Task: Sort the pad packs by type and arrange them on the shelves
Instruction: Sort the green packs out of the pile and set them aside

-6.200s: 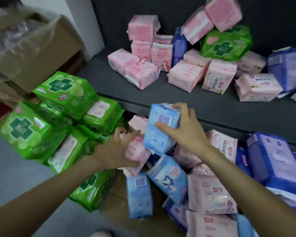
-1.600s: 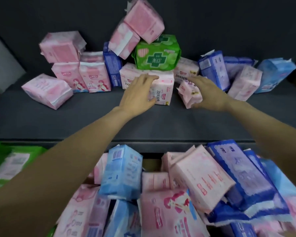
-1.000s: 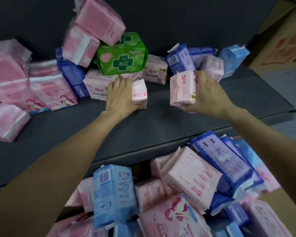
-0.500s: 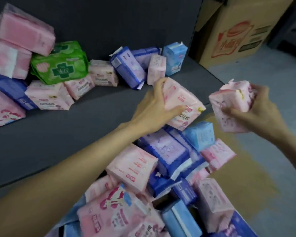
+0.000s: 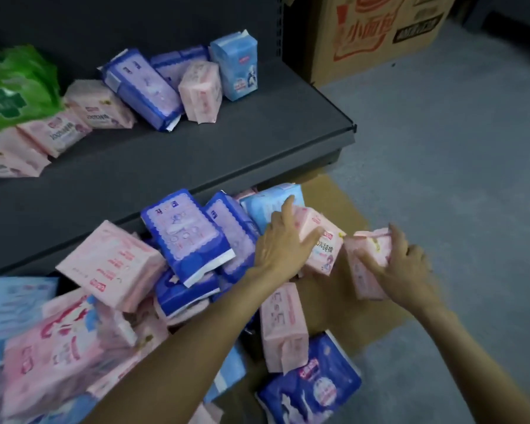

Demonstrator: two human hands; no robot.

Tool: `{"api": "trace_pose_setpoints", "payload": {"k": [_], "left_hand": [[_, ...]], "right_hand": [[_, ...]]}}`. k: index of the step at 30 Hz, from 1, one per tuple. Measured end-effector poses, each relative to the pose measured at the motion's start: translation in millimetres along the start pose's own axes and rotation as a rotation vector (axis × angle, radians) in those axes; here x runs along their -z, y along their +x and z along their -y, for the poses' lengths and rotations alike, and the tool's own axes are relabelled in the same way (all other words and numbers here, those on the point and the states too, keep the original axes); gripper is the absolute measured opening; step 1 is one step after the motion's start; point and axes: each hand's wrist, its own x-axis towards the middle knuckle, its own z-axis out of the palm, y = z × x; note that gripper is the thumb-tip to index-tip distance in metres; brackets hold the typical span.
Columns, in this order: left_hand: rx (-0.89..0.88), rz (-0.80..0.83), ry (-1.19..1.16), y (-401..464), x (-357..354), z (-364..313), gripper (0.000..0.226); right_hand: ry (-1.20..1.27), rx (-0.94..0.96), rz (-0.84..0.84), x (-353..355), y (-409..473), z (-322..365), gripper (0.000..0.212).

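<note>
Dark shelf (image 5: 196, 154) carrying a loose, mixed row of green, pink and blue packs; below it, an unsorted heap of pad packs (image 5: 153, 270) on the lower level. Sorting appears at an early stage, with most packs still ungrouped. Left hand (image 5: 283, 243) grips one pink pack (image 5: 322, 249); right hand (image 5: 401, 270) grips a second pink pack (image 5: 367, 264), just beside the heap's right edge.

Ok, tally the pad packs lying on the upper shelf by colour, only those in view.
Pink packs: 4
Dark blue packs: 2
Light blue pack: 1
Green pack: 1
Total: 8
</note>
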Motion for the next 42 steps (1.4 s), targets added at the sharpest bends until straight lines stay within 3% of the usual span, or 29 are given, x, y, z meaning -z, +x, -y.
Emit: {"api": "trace_pose_setpoints", "payload": {"k": [2, 3, 5, 8, 10, 12, 17, 21, 25, 30, 34, 36, 39, 42], "left_hand": [[0.061, 0.014, 0.003, 7.9, -7.6, -1.3, 0.063], [0.097, 0.047, 0.051, 9.9, -11.2, -2.2, 0.058], [0.112, 0.083, 0.191, 9.4, -16.5, -3.2, 0.056], [0.0, -0.039, 0.271, 6.6, -19.8, -4.8, 0.055], [-0.143, -0.164, 0.297, 7.7, -18.3, -1.4, 0.054], [-0.279, -0.183, 0.31, 9.5, -14.3, 2.5, 0.047], [-0.442, -0.159, 0.206, 14.1, 7.7, 10.0, 0.032], [-0.563, -0.333, 0.2, 42.3, 63.2, 7.4, 0.029], [-0.454, -0.436, 0.177, 87.5, 123.8, 23.8, 0.036], [-0.118, -0.491, 0.331, 156.2, 158.9, 70.2, 0.065], [-0.046, -0.527, 0.364, 205.0, 173.9, 78.0, 0.087], [0.003, -0.483, 0.349, 232.0, 184.1, 76.7, 0.088], [0.061, -0.282, 0.42, 259.9, 185.1, 79.1, 0.077], [0.027, -0.287, 0.478, 267.9, 177.1, 83.9, 0.064]], "right_hand": [[0.055, 0.122, 0.082, -17.0, 1.0, -13.5, 0.055], [0.118, 0.086, 0.162, -19.3, 1.0, -16.5, 0.05], [0.161, 0.01, 0.28, -21.5, 2.9, -20.9, 0.054], [0.121, 0.021, 0.339, -14.1, 9.7, -25.0, 0.05], [0.041, 0.047, 0.309, -2.5, 14.1, -21.4, 0.046], [-0.072, 0.138, 0.19, 8.5, 15.7, -13.4, 0.042], [0.083, 0.464, 0.002, 34.2, 23.7, 27.1, 0.031], [0.166, 0.672, -0.06, 62.6, 51.7, 84.2, 0.031], [0.094, 0.782, -0.089, 78.8, 95.6, 149.8, 0.045], [-0.074, 0.865, -0.098, 68.6, 154.8, 224.9, 0.061], [-0.207, 0.918, -0.176, 59.0, 201.6, 278.2, 0.065], [-0.249, 0.92, -0.18, 54.7, 224.6, 302.2, 0.068], [-0.294, 0.881, -0.251, 47.8, 256.6, 329.1, 0.072], [-0.418, 0.854, -0.299, 45.0, 285.1, 344.6, 0.082]]}}
